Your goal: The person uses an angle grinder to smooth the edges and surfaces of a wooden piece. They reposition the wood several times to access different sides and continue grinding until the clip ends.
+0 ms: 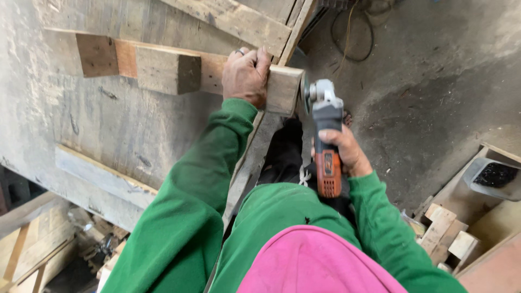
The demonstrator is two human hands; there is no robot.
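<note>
From the head camera, looking straight down, the left hand (pixel 246 76) lay flat over the top of a short wooden block (pixel 274 87), its fingers curled over the far edge and pressing the block against the large grey wooden panel (pixel 108 119); a ring showed on one finger. The block sat at the right end of a row of similar wooden blocks (pixel 165 69) fixed along the panel, close to the panel's slanting edge. The right hand (pixel 344 149) was wrapped tightly round the orange and black body of an angle grinder (pixel 327 141), fingers closed about the grip. The grinder's grey head pointed away from the person, and its disc (pixel 305 93) stood on edge against the end face of the held block, touching it or just beside it; which could not be told. Both arms wore green sleeves (pixel 190 201), above a pink garment (pixel 317 263). At the lower right, pale wood offcuts (pixel 448 233) lay on the concrete floor (pixel 434 81) near a grey tray (pixel 495 178) of dark bits
</note>
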